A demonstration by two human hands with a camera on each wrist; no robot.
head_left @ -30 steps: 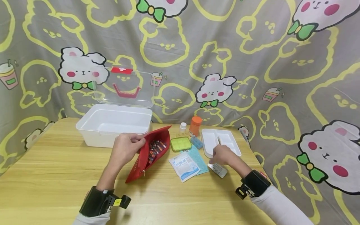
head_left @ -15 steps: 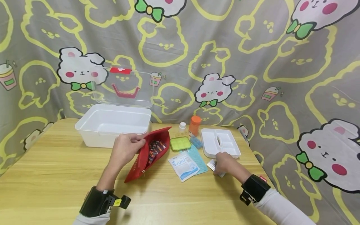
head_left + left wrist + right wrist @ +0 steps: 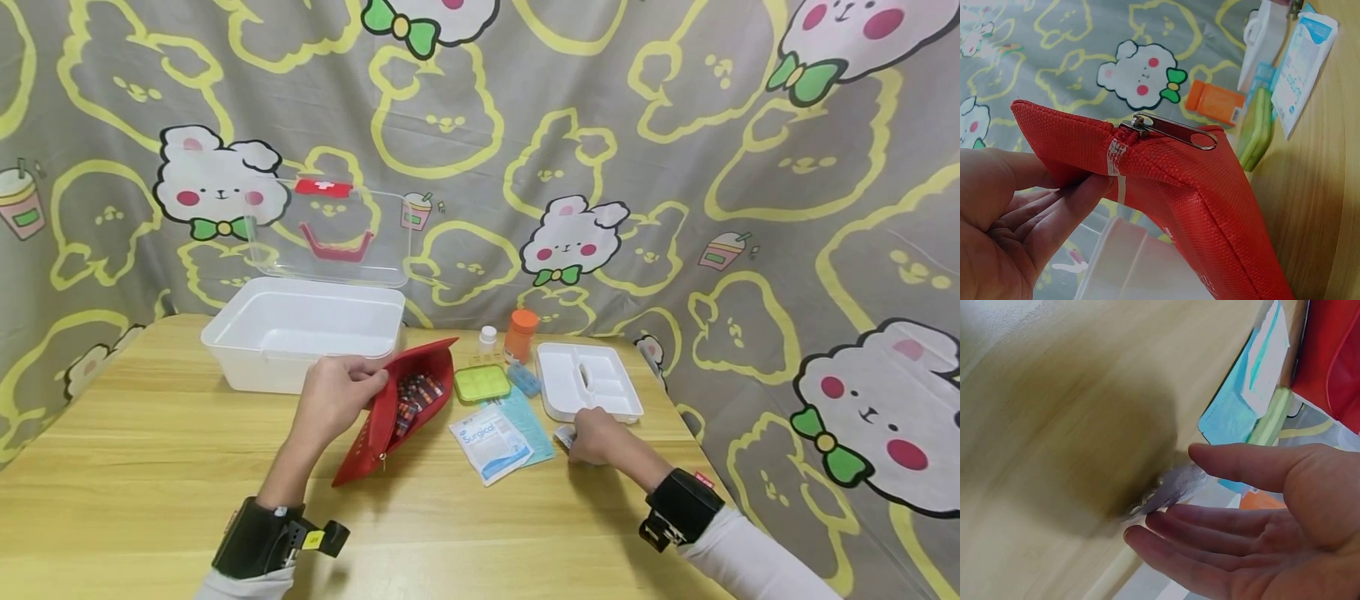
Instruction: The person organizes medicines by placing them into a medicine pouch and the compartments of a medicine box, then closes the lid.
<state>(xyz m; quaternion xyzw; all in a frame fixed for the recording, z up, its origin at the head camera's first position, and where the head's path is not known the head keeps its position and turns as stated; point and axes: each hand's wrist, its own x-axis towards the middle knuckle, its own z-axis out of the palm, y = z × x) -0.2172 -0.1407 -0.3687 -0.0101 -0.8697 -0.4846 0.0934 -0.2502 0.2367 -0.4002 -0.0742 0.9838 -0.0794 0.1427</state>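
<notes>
My left hand (image 3: 337, 396) pinches the upper edge of a red zip pouch (image 3: 360, 458), holding its mouth apart. Inside lie several small dark, orange and white pieces (image 3: 415, 398). In the left wrist view, the zip pull (image 3: 1179, 131) hangs near the pouch's corner, beyond the fingertips. My right hand (image 3: 596, 436) is low over a silver blister pack (image 3: 565, 435), mostly hidden beneath it in the head view. The right wrist view has the blister pack (image 3: 1175, 487) between thumb and fingertips, close to the table. A "Surgical" packet (image 3: 491, 443) lies on a light-blue packet (image 3: 532, 425).
Behind the right hand stands a white divided tray (image 3: 555, 400) with a handle. Nearby are an orange bottle (image 3: 520, 337), a small white-capped bottle (image 3: 487, 337), a green case (image 3: 482, 383) and a blue case (image 3: 524, 379). A white box (image 3: 262, 367) with its clear lid raised stands back left.
My right hand has come down from beside the tray handle toward the near side and onto the blister pack, covering most of it. The left hand and pouch have stayed almost still.
</notes>
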